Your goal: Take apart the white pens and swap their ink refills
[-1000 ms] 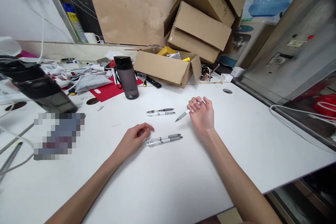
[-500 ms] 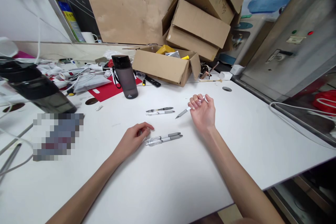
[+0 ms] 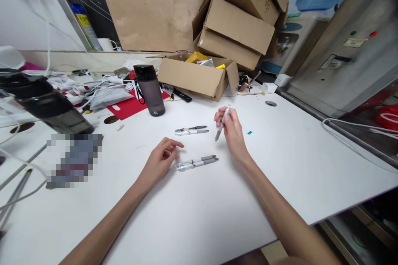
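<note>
My right hand (image 3: pixel 234 132) is closed around a white pen with a grey grip (image 3: pixel 219 132), held just above the white table (image 3: pixel 199 207) with its grey end slanting down to the left. My left hand (image 3: pixel 162 156) rests on the table, index finger stretched out and the others loosely bent, holding nothing. Beside its thumb lie two white-and-grey pens (image 3: pixel 199 162), side by side. Farther back are another white-and-grey pen (image 3: pixel 192 132) and a clear pen with dark parts (image 3: pixel 190 128). A tiny blue piece (image 3: pixel 249 133) lies right of my right hand.
A dark bottle (image 3: pixel 151 91) stands at the back, near a remote control (image 3: pixel 182 95) and an open cardboard box (image 3: pixel 192 76). Another dark bottle (image 3: pixel 52 103) and a blurred-out object (image 3: pixel 76 163) are on the left, with cables around. A metal cabinet (image 3: pixel 338 54) borders the right side.
My right hand has turned over from palm-up and shifted left, tilting the pen more upright. The small blue piece now shows on the table. The left hand has barely moved.
</note>
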`<state>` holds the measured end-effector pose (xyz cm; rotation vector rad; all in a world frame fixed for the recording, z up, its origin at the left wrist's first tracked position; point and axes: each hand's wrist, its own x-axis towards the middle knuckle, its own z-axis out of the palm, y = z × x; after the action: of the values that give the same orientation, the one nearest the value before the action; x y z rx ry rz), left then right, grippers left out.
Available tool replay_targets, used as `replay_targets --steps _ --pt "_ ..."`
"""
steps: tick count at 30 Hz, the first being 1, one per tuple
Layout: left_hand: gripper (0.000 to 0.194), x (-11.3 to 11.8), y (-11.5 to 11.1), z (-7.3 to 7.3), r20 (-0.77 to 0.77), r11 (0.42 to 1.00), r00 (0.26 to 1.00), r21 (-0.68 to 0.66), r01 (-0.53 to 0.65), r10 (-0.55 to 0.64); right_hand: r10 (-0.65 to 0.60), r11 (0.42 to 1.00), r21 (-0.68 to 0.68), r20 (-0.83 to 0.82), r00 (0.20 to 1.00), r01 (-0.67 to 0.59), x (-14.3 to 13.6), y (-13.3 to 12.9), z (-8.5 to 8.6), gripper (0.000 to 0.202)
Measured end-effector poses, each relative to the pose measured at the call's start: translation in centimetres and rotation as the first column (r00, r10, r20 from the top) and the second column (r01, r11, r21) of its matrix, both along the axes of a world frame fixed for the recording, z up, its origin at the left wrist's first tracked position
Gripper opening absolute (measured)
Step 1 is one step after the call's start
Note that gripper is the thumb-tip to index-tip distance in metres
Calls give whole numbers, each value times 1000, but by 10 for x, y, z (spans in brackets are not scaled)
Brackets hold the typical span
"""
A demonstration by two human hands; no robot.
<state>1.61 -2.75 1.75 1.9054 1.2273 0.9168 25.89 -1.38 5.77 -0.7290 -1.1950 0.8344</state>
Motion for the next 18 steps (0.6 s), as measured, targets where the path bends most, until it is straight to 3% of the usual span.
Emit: replay_targets --steps 4,8,11,14,18 --pt "9 4 -3 3 72 998 997 60 9 -14 96 995 -47 312 945 -85 -7 -11 -2 32" --pt "20 7 -6 6 184 1000 983 29 13 -18 232 972 -142 532 814 -184 -9 -17 -6 22" --pt "29 8 -8 7 227 999 973 -4 52 -50 339 940 -205 630 698 -272 -8 -18 -9 12" --pt "24 7 -8 7 200 995 976 -44 94 -84 380 923 -242 690 615 -298 -8 -20 -9 13" --pt "20 5 -5 6 219 997 975 -45 57 -45 388 922 -291 703 596 -256 -4 -19 -8 20"
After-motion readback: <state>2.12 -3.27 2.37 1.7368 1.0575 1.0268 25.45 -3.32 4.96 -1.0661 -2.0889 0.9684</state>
